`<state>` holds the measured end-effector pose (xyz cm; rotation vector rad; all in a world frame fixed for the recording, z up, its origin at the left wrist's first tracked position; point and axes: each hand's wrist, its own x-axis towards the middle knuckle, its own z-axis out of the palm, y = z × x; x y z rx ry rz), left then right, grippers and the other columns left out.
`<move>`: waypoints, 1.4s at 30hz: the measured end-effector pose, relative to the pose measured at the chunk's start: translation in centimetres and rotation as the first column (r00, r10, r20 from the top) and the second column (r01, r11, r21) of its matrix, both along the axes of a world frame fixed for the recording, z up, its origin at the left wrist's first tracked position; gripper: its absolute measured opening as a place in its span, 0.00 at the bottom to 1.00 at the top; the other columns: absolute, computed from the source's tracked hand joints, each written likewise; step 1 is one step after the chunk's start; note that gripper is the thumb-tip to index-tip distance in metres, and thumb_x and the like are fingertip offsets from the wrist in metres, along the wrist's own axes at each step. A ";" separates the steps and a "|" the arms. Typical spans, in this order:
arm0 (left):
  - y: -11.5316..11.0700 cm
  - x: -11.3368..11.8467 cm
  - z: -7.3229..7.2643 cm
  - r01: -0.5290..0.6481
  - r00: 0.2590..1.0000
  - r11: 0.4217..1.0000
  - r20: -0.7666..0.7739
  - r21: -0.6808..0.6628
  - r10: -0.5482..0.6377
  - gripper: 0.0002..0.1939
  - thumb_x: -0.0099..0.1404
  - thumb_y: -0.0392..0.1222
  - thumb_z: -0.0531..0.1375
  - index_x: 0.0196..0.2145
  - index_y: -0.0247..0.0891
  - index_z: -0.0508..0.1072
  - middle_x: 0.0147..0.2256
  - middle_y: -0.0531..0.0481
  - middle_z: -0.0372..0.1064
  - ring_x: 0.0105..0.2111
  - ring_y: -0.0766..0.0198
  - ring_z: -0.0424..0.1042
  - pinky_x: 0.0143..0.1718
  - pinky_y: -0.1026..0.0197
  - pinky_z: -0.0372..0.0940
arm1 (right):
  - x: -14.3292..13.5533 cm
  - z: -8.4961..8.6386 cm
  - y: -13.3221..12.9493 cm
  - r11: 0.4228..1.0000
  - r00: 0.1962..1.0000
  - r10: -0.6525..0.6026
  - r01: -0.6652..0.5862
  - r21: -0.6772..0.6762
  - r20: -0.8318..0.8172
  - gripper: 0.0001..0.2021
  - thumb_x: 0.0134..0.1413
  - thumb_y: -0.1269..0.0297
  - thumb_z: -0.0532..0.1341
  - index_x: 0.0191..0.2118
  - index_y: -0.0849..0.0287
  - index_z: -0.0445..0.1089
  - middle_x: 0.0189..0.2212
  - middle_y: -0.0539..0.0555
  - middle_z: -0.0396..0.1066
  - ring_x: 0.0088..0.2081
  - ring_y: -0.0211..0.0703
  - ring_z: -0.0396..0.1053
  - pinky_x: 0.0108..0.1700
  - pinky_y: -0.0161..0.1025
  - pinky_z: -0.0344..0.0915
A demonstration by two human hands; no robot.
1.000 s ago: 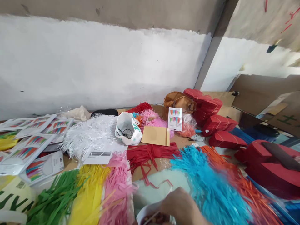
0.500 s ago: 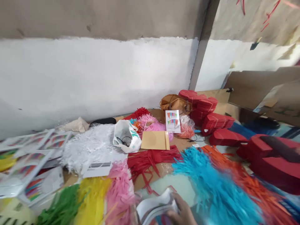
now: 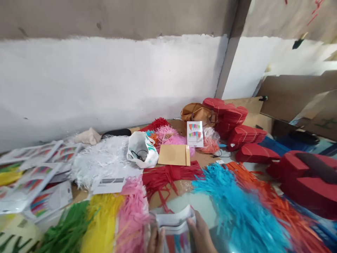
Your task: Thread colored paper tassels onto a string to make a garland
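Observation:
At the bottom middle of the head view I hold a plastic packet (image 3: 177,230) with a white card and a picture of coloured tassels. My left hand (image 3: 156,240) has its fingers on the packet's left side, mostly cut off by the frame. My right hand (image 3: 201,233) grips the right side, thumb on the front. Pink paper tassels (image 3: 133,211) lie left of my hands. Blue paper tassels (image 3: 244,211) lie to the right. Beyond the packet are dark red tassels (image 3: 172,175) on the table.
Yellow tassels (image 3: 104,221), green tassels (image 3: 67,228) and several packets (image 3: 37,182) lie left. White shredded tassels (image 3: 102,160), a white bag (image 3: 142,149) and a tan envelope (image 3: 173,155) sit behind. Orange tassels (image 3: 279,207) and red paper stacks (image 3: 244,135) stand right, a wall (image 3: 118,77) at the back.
My left hand has come into view and now holds the packet's left side. The packet has turned more upright and faces me. The view has shifted slightly.

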<state>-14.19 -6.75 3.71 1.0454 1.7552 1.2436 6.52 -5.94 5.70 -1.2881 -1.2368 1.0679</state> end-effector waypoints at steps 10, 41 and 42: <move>-1.2 2.1 0.1 -0.080 0.989 0.990 0.130 0.113 0.065 0.24 0.53 0.59 0.65 0.41 0.40 0.72 0.39 0.43 0.78 0.41 0.52 0.77 0.43 0.55 0.73 | 0.8 -1.8 -0.3 0.974 0.984 -0.148 0.127 0.190 0.103 0.18 0.58 0.47 0.60 0.44 0.56 0.67 0.38 0.58 0.71 0.41 0.50 0.71 0.44 0.45 0.70; 1.4 -1.3 1.1 0.391 0.848 0.904 -0.449 0.171 -0.281 0.18 0.62 0.58 0.58 0.41 0.49 0.81 0.42 0.45 0.80 0.44 0.53 0.78 0.44 0.57 0.74 | 5.1 1.7 3.4 0.923 0.911 0.350 -0.375 0.090 0.218 0.21 0.54 0.50 0.64 0.51 0.52 0.75 0.55 0.62 0.68 0.50 0.57 0.70 0.40 0.43 0.71; 1.4 -1.2 0.9 0.373 0.863 0.911 -0.425 0.176 -0.271 0.18 0.61 0.58 0.59 0.41 0.48 0.81 0.43 0.44 0.80 0.44 0.53 0.78 0.44 0.56 0.74 | 5.0 1.6 3.4 0.926 0.915 0.342 -0.367 0.090 0.213 0.22 0.53 0.51 0.65 0.54 0.51 0.73 0.55 0.61 0.68 0.49 0.56 0.70 0.41 0.43 0.71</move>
